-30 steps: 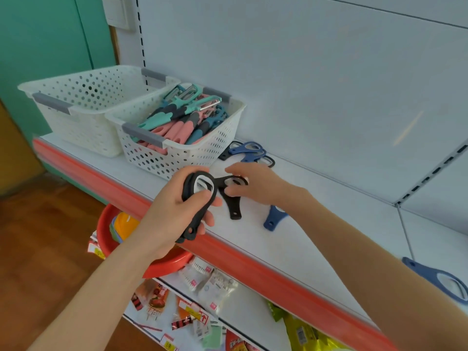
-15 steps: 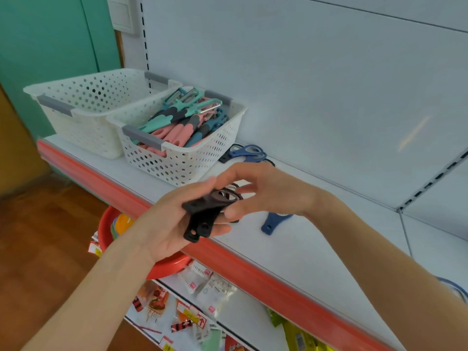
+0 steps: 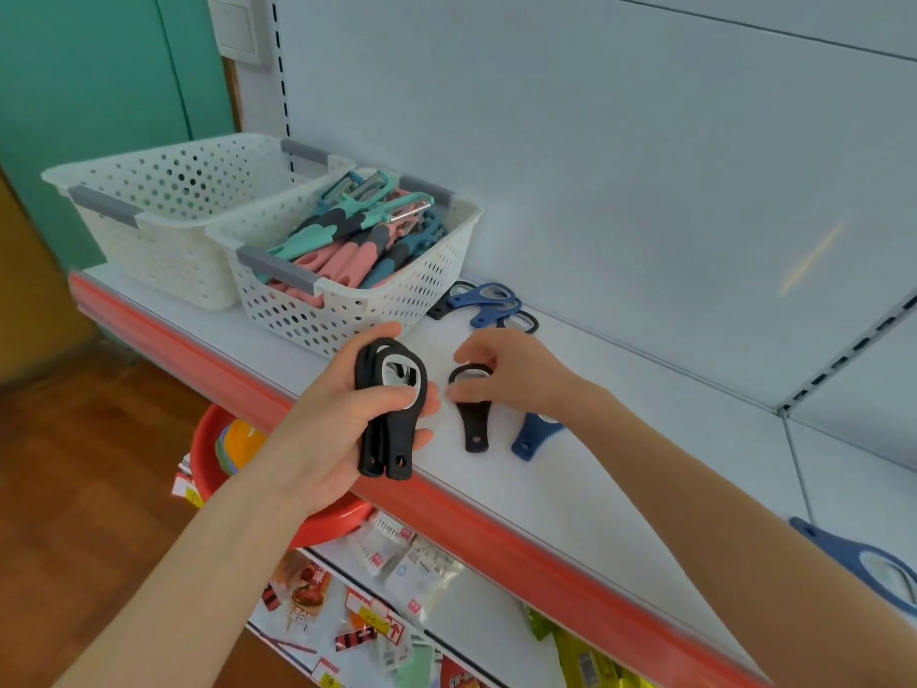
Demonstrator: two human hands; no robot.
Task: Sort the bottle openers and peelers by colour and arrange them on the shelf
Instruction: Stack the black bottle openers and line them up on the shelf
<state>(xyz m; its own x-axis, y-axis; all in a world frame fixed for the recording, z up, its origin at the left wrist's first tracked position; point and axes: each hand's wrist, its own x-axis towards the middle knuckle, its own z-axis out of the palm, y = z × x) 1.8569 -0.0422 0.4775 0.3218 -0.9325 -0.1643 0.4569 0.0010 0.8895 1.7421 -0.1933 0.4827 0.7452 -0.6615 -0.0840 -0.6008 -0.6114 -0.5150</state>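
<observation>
My left hand (image 3: 342, 419) grips a stack of black bottle openers (image 3: 389, 414) upright, just above the shelf's front edge. To its right a single black bottle opener (image 3: 474, 422) lies on the white shelf (image 3: 620, 469), and my right hand (image 3: 511, 374) pinches its ring end. A blue bottle opener (image 3: 528, 439) lies beside it, partly hidden under my right wrist. More blue and black openers (image 3: 484, 302) lie at the back, behind the basket. The near white basket (image 3: 367, 310) holds several pink, teal and blue peelers (image 3: 347, 240).
An empty white basket (image 3: 149, 211) stands at the shelf's left end. Another blue opener (image 3: 863, 563) lies at the far right. A red strip (image 3: 496, 528) edges the shelf front. Below are a red bowl (image 3: 208, 454) and packaged goods.
My right hand has left the stack in my left hand and dropped to the single black opener on the shelf. My left hand has turned the stack upright.
</observation>
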